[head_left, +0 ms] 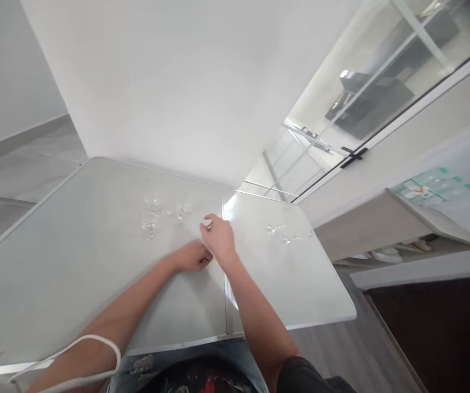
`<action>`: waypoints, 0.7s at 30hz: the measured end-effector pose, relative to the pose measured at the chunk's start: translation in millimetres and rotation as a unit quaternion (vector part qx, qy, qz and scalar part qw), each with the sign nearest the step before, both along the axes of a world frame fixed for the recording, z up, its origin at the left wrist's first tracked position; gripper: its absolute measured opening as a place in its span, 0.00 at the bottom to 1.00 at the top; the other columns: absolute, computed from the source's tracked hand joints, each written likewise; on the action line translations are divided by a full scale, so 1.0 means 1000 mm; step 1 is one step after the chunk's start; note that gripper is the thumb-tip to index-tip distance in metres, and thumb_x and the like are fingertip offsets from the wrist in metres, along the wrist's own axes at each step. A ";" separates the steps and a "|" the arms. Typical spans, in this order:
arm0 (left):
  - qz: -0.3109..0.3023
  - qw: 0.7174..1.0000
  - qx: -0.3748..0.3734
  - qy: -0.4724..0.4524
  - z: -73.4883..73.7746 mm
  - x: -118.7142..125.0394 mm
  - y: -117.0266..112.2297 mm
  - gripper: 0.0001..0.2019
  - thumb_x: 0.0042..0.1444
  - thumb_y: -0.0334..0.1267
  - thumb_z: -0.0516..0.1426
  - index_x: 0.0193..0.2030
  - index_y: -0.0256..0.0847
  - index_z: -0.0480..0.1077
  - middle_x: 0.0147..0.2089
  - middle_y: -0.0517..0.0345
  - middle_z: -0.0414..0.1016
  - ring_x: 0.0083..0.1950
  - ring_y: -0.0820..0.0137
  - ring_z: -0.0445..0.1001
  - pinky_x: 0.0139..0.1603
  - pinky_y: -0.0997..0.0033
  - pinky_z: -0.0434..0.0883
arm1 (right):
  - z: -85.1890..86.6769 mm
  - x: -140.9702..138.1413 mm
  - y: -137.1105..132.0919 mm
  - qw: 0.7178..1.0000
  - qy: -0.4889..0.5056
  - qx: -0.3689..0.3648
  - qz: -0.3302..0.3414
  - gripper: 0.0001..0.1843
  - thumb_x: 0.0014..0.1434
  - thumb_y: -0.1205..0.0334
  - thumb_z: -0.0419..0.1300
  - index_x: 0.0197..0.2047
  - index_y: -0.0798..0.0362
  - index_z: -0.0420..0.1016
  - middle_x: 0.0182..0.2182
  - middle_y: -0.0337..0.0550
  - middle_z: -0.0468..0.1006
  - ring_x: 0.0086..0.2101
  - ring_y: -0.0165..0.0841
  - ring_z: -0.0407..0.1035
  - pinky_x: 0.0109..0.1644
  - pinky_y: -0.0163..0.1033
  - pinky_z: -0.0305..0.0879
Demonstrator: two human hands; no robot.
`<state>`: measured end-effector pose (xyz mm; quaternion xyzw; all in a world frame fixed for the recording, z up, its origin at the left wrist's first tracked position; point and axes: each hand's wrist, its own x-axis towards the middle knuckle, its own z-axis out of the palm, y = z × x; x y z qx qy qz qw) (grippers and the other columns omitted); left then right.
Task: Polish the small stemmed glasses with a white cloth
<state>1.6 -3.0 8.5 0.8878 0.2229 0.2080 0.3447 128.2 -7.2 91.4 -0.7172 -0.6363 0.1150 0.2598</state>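
My left hand (194,256) rests on the white table (95,262), its fingers curled in; whatever may be inside them is hidden. Just above and to the right of it is my right hand (219,237), thumb and index finger bent toward each other in a pinch. Anything between those fingertips is too small to make out. Beyond my left hand lie several small clear, shiny pieces (151,219), with a few more clear pieces (180,214) beside them. Right of my right hand is another loose group of clear glinting bits (278,233).
A seam (227,305) runs across the table near my hands. A white wall or panel (169,93) rises behind the table. At the right are a barred window (341,120), a low shelf (398,229) and clear bottles with green caps (427,188). A white cord (95,338) loops over my left forearm.
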 end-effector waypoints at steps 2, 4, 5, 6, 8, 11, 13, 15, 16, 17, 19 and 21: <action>-0.046 0.998 0.021 0.026 0.002 0.002 0.003 0.09 0.48 0.25 0.53 0.21 0.41 0.60 0.22 0.60 0.67 0.25 0.70 0.62 0.31 0.68 0.55 | 0.008 0.060 -0.005 0.997 -0.016 0.004 -0.073 0.16 0.64 0.58 0.60 0.54 0.48 0.79 0.32 0.42 0.84 0.35 0.40 0.78 0.40 0.40 0.68; -0.053 0.997 0.042 0.043 0.002 0.002 0.004 0.10 0.50 0.25 0.51 0.22 0.41 0.60 0.22 0.60 0.67 0.24 0.71 0.61 0.31 0.68 0.53 | 0.014 0.121 -0.009 0.985 -0.035 0.018 -0.166 0.17 0.64 0.59 0.60 0.55 0.51 0.78 0.34 0.46 0.84 0.37 0.40 0.78 0.41 0.39 0.67; -0.053 0.996 0.048 0.047 0.002 0.001 0.004 0.10 0.50 0.24 0.51 0.22 0.41 0.59 0.22 0.61 0.66 0.24 0.71 0.61 0.31 0.68 0.52 | 0.015 0.149 -0.011 0.973 -0.055 0.037 -0.223 0.17 0.64 0.59 0.60 0.55 0.51 0.79 0.35 0.47 0.84 0.38 0.40 0.78 0.42 0.39 0.67; -0.052 0.996 0.051 0.047 0.001 0.001 0.004 0.10 0.50 0.24 0.50 0.22 0.41 0.59 0.22 0.61 0.66 0.25 0.71 0.61 0.31 0.68 0.52 | 0.017 0.174 -0.012 0.957 -0.079 0.060 -0.271 0.17 0.65 0.59 0.59 0.55 0.51 0.79 0.37 0.49 0.84 0.39 0.41 0.78 0.43 0.39 0.66; -0.053 0.996 0.051 0.045 -0.002 0.000 0.005 0.10 0.51 0.24 0.50 0.22 0.41 0.60 0.22 0.62 0.66 0.25 0.72 0.61 0.31 0.68 0.52 | 0.018 0.215 -0.013 0.941 -0.126 0.087 -0.301 0.18 0.64 0.58 0.59 0.56 0.50 0.79 0.43 0.51 0.83 0.42 0.41 0.77 0.44 0.39 0.66; -0.051 0.997 0.049 0.041 -0.006 0.000 0.007 0.10 0.51 0.24 0.50 0.22 0.41 0.61 0.22 0.62 0.66 0.25 0.72 0.61 0.31 0.68 0.52 | 0.017 0.251 -0.012 0.944 -0.154 0.047 -0.287 0.23 0.63 0.55 0.61 0.60 0.49 0.77 0.44 0.54 0.82 0.44 0.43 0.76 0.43 0.41 0.66; -0.052 0.996 0.052 0.043 -0.005 0.001 0.007 0.10 0.51 0.24 0.51 0.22 0.41 0.61 0.22 0.62 0.67 0.25 0.71 0.62 0.32 0.68 0.52 | 0.015 0.263 -0.009 0.946 -0.148 -0.002 -0.289 0.23 0.61 0.54 0.63 0.59 0.49 0.78 0.39 0.53 0.83 0.42 0.44 0.77 0.42 0.41 0.66; -0.052 0.996 0.059 0.047 -0.002 0.001 0.005 0.10 0.50 0.25 0.52 0.22 0.41 0.61 0.22 0.62 0.68 0.26 0.71 0.63 0.31 0.67 0.52 | 0.014 0.269 -0.005 0.943 -0.141 -0.029 -0.300 0.18 0.60 0.56 0.63 0.52 0.51 0.82 0.35 0.54 0.83 0.39 0.45 0.77 0.41 0.43 0.66; -0.050 0.996 0.064 0.049 0.000 0.002 0.003 0.10 0.50 0.25 0.53 0.22 0.41 0.60 0.22 0.61 0.68 0.26 0.71 0.63 0.31 0.67 0.52 | 0.013 0.269 -0.003 0.943 -0.139 -0.031 -0.301 0.15 0.60 0.57 0.62 0.46 0.52 0.84 0.34 0.56 0.83 0.38 0.46 0.77 0.41 0.43 0.66; -0.047 0.995 0.067 0.052 0.002 0.004 0.001 0.11 0.50 0.24 0.53 0.21 0.40 0.60 0.22 0.61 0.68 0.25 0.70 0.62 0.30 0.66 0.52 | 0.014 0.267 -0.002 0.943 -0.139 -0.031 -0.301 0.13 0.59 0.58 0.62 0.43 0.53 0.84 0.34 0.58 0.83 0.38 0.46 0.77 0.40 0.44 0.66; -0.048 0.994 0.078 0.057 0.004 0.009 -0.006 0.11 0.47 0.24 0.54 0.20 0.40 0.58 0.21 0.61 0.68 0.23 0.71 0.60 0.29 0.66 0.52 | 0.018 0.256 0.000 0.945 -0.152 -0.017 -0.289 0.11 0.59 0.58 0.62 0.39 0.52 0.84 0.33 0.57 0.83 0.37 0.47 0.77 0.40 0.45 0.66; -0.087 0.991 0.083 0.054 0.005 0.017 -0.016 0.11 0.45 0.23 0.55 0.20 0.40 0.59 0.22 0.61 0.70 0.23 0.70 0.59 0.28 0.65 0.52 | 0.025 0.232 -0.002 0.954 -0.155 0.004 -0.257 0.10 0.58 0.56 0.63 0.37 0.49 0.84 0.32 0.54 0.84 0.37 0.48 0.77 0.40 0.45 0.66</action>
